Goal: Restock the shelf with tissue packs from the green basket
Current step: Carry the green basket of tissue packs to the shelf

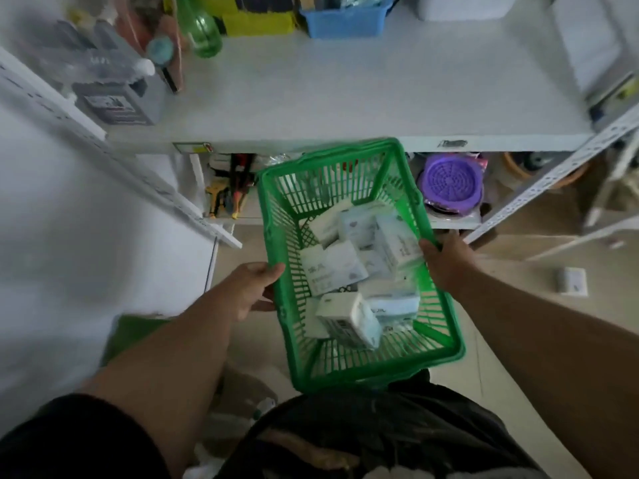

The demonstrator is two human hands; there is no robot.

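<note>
A green plastic basket (288,305) hangs in the air in front of me, below the front edge of a white shelf (345,95). Several white tissue packs (333,267) lie jumbled inside it. My left hand (252,288) grips the basket's left rim. On the opposite rim, my right hand (446,261) holds the basket with fingers curled over the edge. The shelf board above the basket has a wide bare stretch in its middle.
On the shelf stand a grey canister (117,102) and a green bottle (204,32) at the left, with a blue tub (345,19) at the back. A lower shelf holds tools (228,195) and purple lids (449,181). One white pack (572,281) lies on the floor at the right.
</note>
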